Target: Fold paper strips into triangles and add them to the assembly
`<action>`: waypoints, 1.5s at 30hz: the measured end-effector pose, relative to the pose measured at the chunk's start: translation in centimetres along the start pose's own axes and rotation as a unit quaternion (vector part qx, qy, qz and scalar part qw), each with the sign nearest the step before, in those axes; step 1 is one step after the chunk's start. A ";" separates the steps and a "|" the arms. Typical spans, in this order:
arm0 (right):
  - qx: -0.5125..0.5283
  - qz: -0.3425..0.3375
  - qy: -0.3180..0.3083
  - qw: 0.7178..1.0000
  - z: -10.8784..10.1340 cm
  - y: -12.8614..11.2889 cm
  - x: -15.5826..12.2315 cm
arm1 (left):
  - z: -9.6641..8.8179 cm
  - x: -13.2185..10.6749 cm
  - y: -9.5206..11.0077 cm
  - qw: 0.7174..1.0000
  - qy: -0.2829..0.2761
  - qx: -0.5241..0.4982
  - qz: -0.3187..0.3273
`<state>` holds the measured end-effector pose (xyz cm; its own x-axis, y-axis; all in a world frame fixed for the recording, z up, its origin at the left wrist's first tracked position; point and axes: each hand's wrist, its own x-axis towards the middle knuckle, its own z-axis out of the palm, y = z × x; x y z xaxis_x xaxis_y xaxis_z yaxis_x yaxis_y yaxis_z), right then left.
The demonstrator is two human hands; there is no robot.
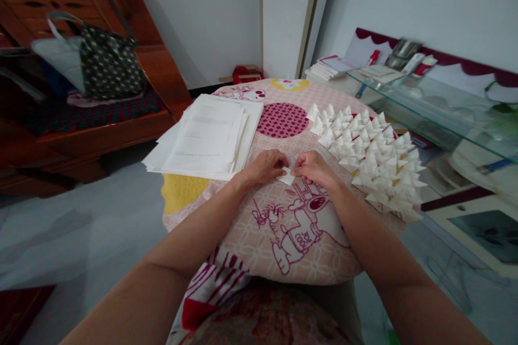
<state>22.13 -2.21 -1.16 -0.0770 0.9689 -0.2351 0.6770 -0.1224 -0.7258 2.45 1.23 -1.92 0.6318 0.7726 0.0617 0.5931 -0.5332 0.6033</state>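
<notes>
Head view:
Left hand [265, 167]: fingers pinched on the left edge of the paper piece [286, 177].
Right hand [314, 168]: fingers pinched on its right edge.
Paper piece: on the cloth [251, 226], between both hands.
Folded pile [370, 156]: just right of the hands.
Sheets [208, 137]: left.

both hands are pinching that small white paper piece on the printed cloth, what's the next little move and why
Probably press its crease flat against the printed cloth. The left hand and right hand each pinch one side of the paper piece, which already looks triangular, like those in the pile of folded triangles to the right. How far the fold has got is hard to tell.
</notes>
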 end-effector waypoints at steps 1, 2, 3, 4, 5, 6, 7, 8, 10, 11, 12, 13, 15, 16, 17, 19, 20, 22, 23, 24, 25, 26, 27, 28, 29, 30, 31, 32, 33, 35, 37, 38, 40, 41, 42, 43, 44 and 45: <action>0.001 -0.002 0.000 1.000 0.0 0.0 0.0 | 0.1 0.1 0.1 1.000 -0.001 0.000 -0.002; 0.003 -0.002 0.000 1.000 0.0 0.1 0.0 | 0.1 0.1 0.1 1.000 0.000 -0.004 -0.008; 0.008 -0.001 -0.001 1.000 0.0 0.1 0.0 | 0.1 0.1 0.1 1.000 0.000 -0.012 -0.016; 0.015 0.000 -0.003 1.000 0.0 0.2 0.0 | 0.0 0.1 0.2 0.999 -0.001 -0.023 -0.023; 0.024 0.003 -0.006 1.000 0.0 0.3 0.0 | 0.0 0.0 0.2 0.999 -0.002 -0.037 -0.029; 0.034 0.004 -0.009 0.999 -0.1 0.3 0.0 | -0.1 0.0 0.2 0.998 -0.005 -0.054 -0.033; 0.044 0.004 -0.013 0.999 -0.1 0.4 0.0 | -0.1 -0.1 0.2 0.997 -0.008 -0.071 -0.035; 0.054 0.003 -0.017 0.998 -0.1 0.5 0.0 | -0.2 -0.1 0.2 0.995 -0.012 -0.091 -0.037; 0.074 0.000 -0.024 0.997 -0.2 0.7 0.0 | -0.2 -0.2 0.3 0.989 -0.019 -0.135 -0.056; 0.086 -0.001 -0.026 0.996 -0.3 0.8 0.0 | -0.2 -0.2 0.4 0.984 -0.018 -0.163 -0.072; 0.100 0.001 -0.027 0.995 -0.3 0.8 0.0 | -0.2 -0.3 0.5 0.977 -0.011 -0.194 -0.090; 0.116 0.002 -0.025 0.993 -0.4 0.9 0.0 | -0.3 -0.3 0.7 0.968 0.003 -0.228 -0.108; 0.156 0.000 -0.020 0.988 -0.4 0.8 0.0 | -0.4 -0.3 1.0 0.944 0.036 -0.298 -0.137; 0.175 -0.004 -0.018 0.984 -0.3 0.8 0.0 | -0.5 -0.3 1.2 0.931 0.047 -0.332 -0.148; 0.190 -0.011 -0.016 0.982 -0.2 0.7 0.1 | -0.6 -0.2 1.4 0.917 0.054 -0.362 -0.158; 0.208 -0.026 -0.015 0.978 0.0 0.7 0.2 | -0.7 -0.2 1.8 0.893 0.056 -0.412 -0.172; 0.211 -0.031 -0.011 0.977 0.2 0.6 0.2 | -0.7 -0.2 1.9 0.884 0.056 -0.430 -0.175; 0.213 -0.042 -0.002 0.976 0.4 0.6 0.3 | -0.7 -0.3 2.0 0.873 0.057 -0.450 -0.177; 0.215 -0.047 0.001 0.975 0.5 0.6 0.3 | -0.6 -0.3 2.0 0.872 0.057 -0.452 -0.177; 0.217 -0.052 0.005 0.975 0.6 0.5 0.3 | -0.5 -0.3 1.9 0.874 0.055 -0.450 -0.176; 0.216 -0.056 0.011 0.975 0.6 0.4 0.2 | -0.5 -0.3 1.8 0.878 0.050 -0.444 -0.174; 0.209 -0.061 0.016 0.976 0.6 0.3 0.2 | -0.4 -0.3 1.6 0.884 0.045 -0.433 -0.168; 0.196 -0.066 0.024 0.978 0.6 0.2 0.1 | -0.3 -0.3 1.4 0.895 0.041 -0.415 -0.157; 0.175 -0.071 0.034 0.981 0.5 0.1 0.0 | -0.2 -0.3 1.1 0.910 0.042 -0.387 -0.143; 0.149 -0.079 0.045 0.985 0.4 0.0 -0.1 | -0.1 -0.2 0.9 0.928 0.049 -0.348 -0.124; 0.118 -0.091 0.056 0.987 0.4 -0.1 -0.2 | -0.1 -0.2 0.7 0.946 0.064 -0.301 -0.104; 0.085 -0.106 0.069 0.988 0.3 -0.2 -0.3 | 0.0 -0.2 0.6 0.961 0.081 -0.252 -0.084; 0.051 -0.122 0.083 0.988 0.2 -0.3 -0.4 | 0.0 -0.2 0.5 0.971 0.097 -0.208 -0.067; 0.018 -0.139 0.096 0.985 0.2 -0.3 -0.4 | -0.1 -0.2 0.5 0.978 0.109 -0.173 -0.053; -0.045 -0.174 0.116 0.977 0.1 -0.4 -0.5 | -0.2 -0.3 0.5 0.984 0.121 -0.126 -0.033; -0.106 -0.212 0.126 0.963 0.1 -0.4 -0.5 | -0.3 -0.5 0.7 0.988 0.126 -0.086 -0.011; -0.138 -0.230 0.127 0.955 0.2 -0.5 -0.6 | -0.4 -0.5 0.7 0.990 0.127 -0.064 0.003; -0.201 -0.257 0.126 0.937 0.3 -0.6 -0.7 | -0.4 -0.7 0.8 0.991 0.128 -0.018 0.039; -0.231 -0.267 0.122 0.928 0.3 -0.7 -0.9 | -0.4 -0.8 0.9 0.990 0.126 0.005 0.058; -0.257 -0.275 0.114 0.919 0.3 -0.8 -1.0 | -0.4 -0.9 0.9 0.989 0.121 0.026 0.077; -0.279 -0.282 0.101 0.912 0.4 -0.9 -1.2 | -0.4 -1.0 1.0 0.988 0.112 0.047 0.093; -0.296 -0.289 0.084 0.907 0.4 -1.0 -1.4 | -0.4 -1.1 1.0 0.987 0.097 0.066 0.105; -0.307 -0.293 0.062 0.903 0.4 -1.0 -1.6 | -0.4 -1.2 1.0 0.987 0.076 0.085 0.114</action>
<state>21.29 -3.73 -0.26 -0.4976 0.8495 0.1753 0.8276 0.5255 -0.1972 2.12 -0.12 -1.07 0.6839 0.6622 0.3061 0.5279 -0.7388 0.4188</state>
